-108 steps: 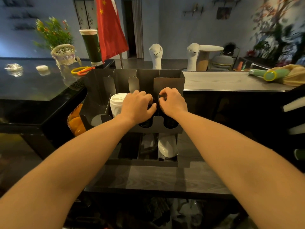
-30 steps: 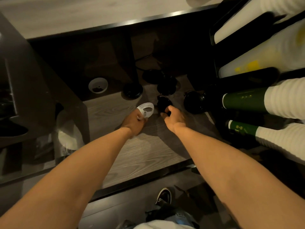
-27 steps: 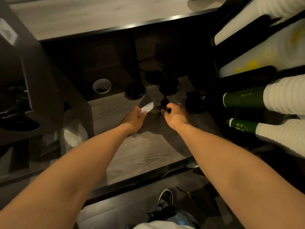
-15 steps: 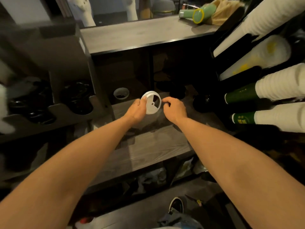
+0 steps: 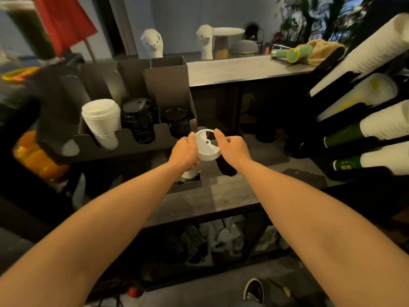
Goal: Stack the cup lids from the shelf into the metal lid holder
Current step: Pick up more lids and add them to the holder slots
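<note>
We note the left hand (image 5: 185, 151) with its grip clenched on a white cup lid (image 5: 207, 145), tilted above the shelf (image 5: 210, 197), just right of the metal lid holder (image 5: 132, 148). The right hand (image 5: 232, 147) has curled fingers, forefinger at the lid's rim. We cannot tell whether its grip holds anything.

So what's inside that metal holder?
The metal lid holder holds one stack of white lids and two stacks of black lids. Its front wall covers part of their lower ends.
</note>
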Demonstrator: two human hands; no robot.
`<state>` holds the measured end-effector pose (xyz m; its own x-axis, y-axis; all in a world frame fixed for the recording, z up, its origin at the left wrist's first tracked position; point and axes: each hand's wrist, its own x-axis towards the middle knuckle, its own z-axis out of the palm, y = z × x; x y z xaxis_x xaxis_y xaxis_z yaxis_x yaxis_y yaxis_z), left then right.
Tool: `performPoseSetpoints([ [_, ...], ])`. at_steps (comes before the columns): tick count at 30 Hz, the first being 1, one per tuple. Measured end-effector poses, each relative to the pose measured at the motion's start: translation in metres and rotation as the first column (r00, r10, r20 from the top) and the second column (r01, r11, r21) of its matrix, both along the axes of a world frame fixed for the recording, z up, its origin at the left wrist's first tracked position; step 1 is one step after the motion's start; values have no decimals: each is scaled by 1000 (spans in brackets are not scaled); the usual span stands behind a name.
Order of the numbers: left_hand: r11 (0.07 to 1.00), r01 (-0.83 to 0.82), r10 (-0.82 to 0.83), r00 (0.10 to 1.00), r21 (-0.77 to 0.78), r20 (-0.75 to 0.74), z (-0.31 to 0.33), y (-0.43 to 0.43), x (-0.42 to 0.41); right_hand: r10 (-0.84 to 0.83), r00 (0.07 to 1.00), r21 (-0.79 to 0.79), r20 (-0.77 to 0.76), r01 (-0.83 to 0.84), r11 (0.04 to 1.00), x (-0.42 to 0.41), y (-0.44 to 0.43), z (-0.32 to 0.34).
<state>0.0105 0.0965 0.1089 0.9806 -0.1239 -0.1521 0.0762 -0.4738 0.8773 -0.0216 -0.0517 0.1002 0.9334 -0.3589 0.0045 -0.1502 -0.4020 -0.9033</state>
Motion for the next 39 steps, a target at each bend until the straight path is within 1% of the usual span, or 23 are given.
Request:
performPoseSetpoints([
  [1,997,-13,6,996,71,94,-1,9,-4,14,1000,-12,-13,-14,1000,0,9,1],
  [3,973,-7,-59,959,230,279,-1,27,-11,33,999,-17,-33,-34,999,-1,25,3],
  [5,937,-11,-133,912,348,389,-1,48,-15,68,996,-8,-53,-69,998,-1,42,5],
  [7,908,-34,-172,878,418,447,0,69,-20,119,990,-10,-73,-120,993,-1,60,8],
  [10,901,-21,-207,857,433,472,-2,99,-23,176,982,-6,-74,-177,984,3,84,13],
  [15,882,-95,-192,822,462,536,8,146,-30,259,964,-27,-67,-261,965,14,125,25],
  [19,893,-176,-121,794,415,595,27,179,-28,331,941,-33,-71,-334,942,24,153,40],
  [21,897,-225,-65,785,382,616,40,195,-22,380,925,-63,-19,-381,923,32,167,53],
  [24,872,-307,-1,779,382,627,63,214,-6,467,883,-134,49,-458,879,44,183,79],
  [26,842,-346,26,792,413,609,77,222,8,524,850,-155,47,-512,845,50,190,99],
  [29,813,-373,59,817,448,574,95,228,32,574,819,-256,-10,-557,790,61,201,123],
  [32,785,-349,58,864,512,500,106,229,53,594,799,-342,-97,-587,734,69,208,137],
  [35,754,-300,54,915,585,400,105,228,71,575,806,-350,-142,-584,733,78,209,143],
  [37,752,-290,62,925,593,374,99,228,80,568,806,-381,-165,-584,717,84,211,144],
  [39,767,-277,64,930,579,361,94,227,89,571,795,-425,-206,-598,679,91,214,143],
])
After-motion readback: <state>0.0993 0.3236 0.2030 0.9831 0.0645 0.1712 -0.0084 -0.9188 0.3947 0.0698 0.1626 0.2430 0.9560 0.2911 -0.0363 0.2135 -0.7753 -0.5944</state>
